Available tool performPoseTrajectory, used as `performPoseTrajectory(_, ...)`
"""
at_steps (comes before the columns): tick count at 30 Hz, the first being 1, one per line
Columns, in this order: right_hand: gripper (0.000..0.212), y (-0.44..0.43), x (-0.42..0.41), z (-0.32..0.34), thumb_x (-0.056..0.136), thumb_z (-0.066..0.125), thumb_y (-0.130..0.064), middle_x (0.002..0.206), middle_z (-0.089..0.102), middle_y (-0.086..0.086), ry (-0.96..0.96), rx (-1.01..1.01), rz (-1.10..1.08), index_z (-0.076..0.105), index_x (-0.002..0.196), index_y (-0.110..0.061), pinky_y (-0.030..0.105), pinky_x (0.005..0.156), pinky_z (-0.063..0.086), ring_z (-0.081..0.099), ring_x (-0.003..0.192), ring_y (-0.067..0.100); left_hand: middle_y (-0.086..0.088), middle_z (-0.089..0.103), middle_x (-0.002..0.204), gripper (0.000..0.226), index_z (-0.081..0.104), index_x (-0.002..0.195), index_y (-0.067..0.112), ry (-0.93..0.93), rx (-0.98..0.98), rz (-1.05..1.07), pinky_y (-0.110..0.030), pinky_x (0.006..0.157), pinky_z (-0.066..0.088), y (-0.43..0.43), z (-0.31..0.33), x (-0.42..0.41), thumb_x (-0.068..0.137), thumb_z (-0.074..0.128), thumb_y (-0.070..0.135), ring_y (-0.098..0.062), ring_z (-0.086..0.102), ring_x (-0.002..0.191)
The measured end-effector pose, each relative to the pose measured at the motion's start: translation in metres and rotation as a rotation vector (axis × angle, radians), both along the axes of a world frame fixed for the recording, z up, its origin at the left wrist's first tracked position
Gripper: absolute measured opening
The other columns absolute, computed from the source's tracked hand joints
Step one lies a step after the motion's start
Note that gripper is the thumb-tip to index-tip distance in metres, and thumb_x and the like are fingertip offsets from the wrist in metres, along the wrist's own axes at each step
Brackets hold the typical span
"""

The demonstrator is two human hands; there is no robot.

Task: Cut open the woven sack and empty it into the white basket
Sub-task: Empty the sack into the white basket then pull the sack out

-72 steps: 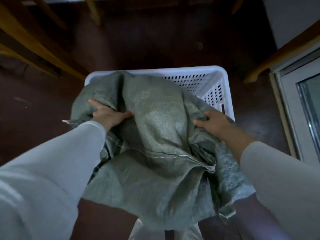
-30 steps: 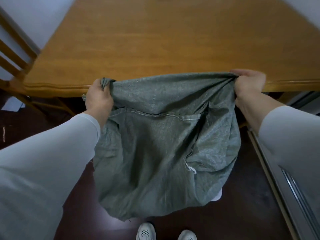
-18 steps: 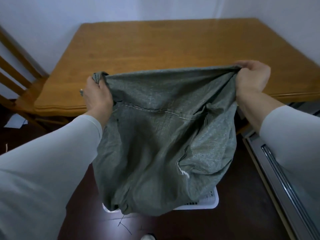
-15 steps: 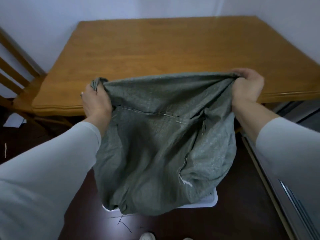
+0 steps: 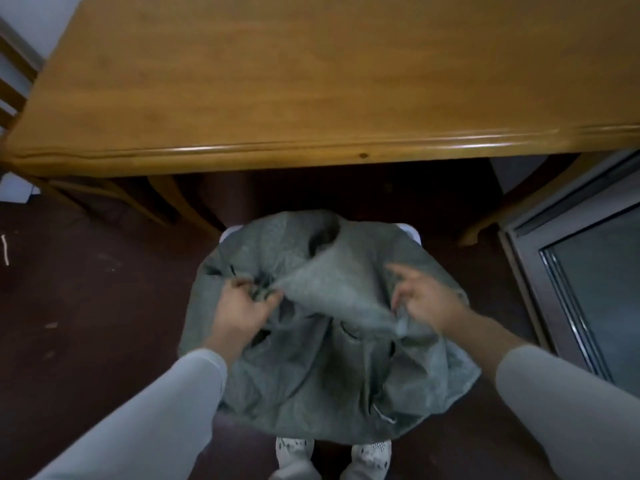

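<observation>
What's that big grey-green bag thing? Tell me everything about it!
The woven sack is grey-green, coarse and crumpled, sagging in a limp heap over the white basket, hiding all but its far corners. A pale thread shows near its lower edge. The left hand grips a bunched fold; the right hand touches it, hold blurred.

- A person's left sleeve (image 5: 149,420), at 7 o'clock, and right sleeve (image 5: 568,407), at 4 o'clock: pale grey, long, smooth, ending on the forearms.
- The left hand (image 5: 242,306) and right hand (image 5: 426,299) are bare.
- At 6 o'clock, a white mesh left shoe (image 5: 294,448) and right shoe (image 5: 370,452).
</observation>
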State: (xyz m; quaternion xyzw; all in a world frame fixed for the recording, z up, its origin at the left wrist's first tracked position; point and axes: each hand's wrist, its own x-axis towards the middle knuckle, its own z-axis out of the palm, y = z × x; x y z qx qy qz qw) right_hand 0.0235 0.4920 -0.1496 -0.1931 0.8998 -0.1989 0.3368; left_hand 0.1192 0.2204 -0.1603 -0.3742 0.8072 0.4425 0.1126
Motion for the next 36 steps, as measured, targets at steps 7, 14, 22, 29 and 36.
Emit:
performPoseTrajectory(7,0.012,0.009,0.062,-0.073,0.076,0.063,-0.025,0.105,0.071,0.003,-0.608,0.241,-0.008,0.076,0.075,-0.026,0.034,0.096,0.048,0.062,0.106,0.021,0.003,0.065,0.090,0.039,0.064,0.084,0.023,-0.735,0.161,-0.562,-0.029,0.077,0.050,0.010,-0.059,0.048,0.059,0.070,0.052,-0.016,0.062,0.088)
performPoseTrajectory(14,0.065,0.035,-0.030,-0.084,0.071,0.069,-0.055,0.134,0.042,0.017,0.092,0.179,-0.835,0.053,0.123,-0.019,0.049,0.098,0.042,0.046,0.120,0.038,-0.027,0.026,0.149,0.102,0.040,0.140,0.014,-0.509,-0.459,-0.163,-0.053,0.114,0.016,-0.040,-0.062,-0.050,0.069,0.034,0.087,-0.039,0.017,0.142)
performPoseTrajectory(22,0.156,0.028,-0.041,-0.156,0.031,0.092,-0.054,0.160,0.004,0.005,-0.377,0.094,-0.931,-0.012,0.146,-0.037,0.053,0.114,0.026,0.011,0.146,0.032,-0.011,0.020,0.157,0.164,-0.009,0.149,0.031,-0.408,0.382,0.493,-0.063,0.106,0.031,-0.044,-0.148,-0.061,0.016,0.073,0.083,-0.040,0.032,0.138)
performPoseTrajectory(29,0.054,-0.049,0.007,-0.185,0.080,0.062,-0.009,0.135,0.056,0.011,-0.262,0.049,-0.498,0.054,0.133,-0.018,0.032,0.106,0.041,0.053,0.122,0.029,-0.019,0.039,0.146,0.127,0.012,0.148,0.002,-0.369,0.271,0.265,-0.046,0.106,0.041,-0.016,-0.157,-0.081,0.053,0.088,0.035,-0.035,0.047,0.126)
performPoseTrajectory(36,0.057,-0.028,0.001,-0.144,0.085,0.055,-0.047,0.130,0.056,0.019,-0.368,0.076,-0.956,0.055,0.127,-0.008,0.042,0.102,0.042,0.054,0.117,0.037,-0.017,0.057,0.114,0.041,0.049,0.126,-0.006,-0.286,0.076,0.412,-0.033,0.083,0.046,-0.044,-0.130,-0.043,0.086,0.055,0.002,-0.027,0.056,0.095)
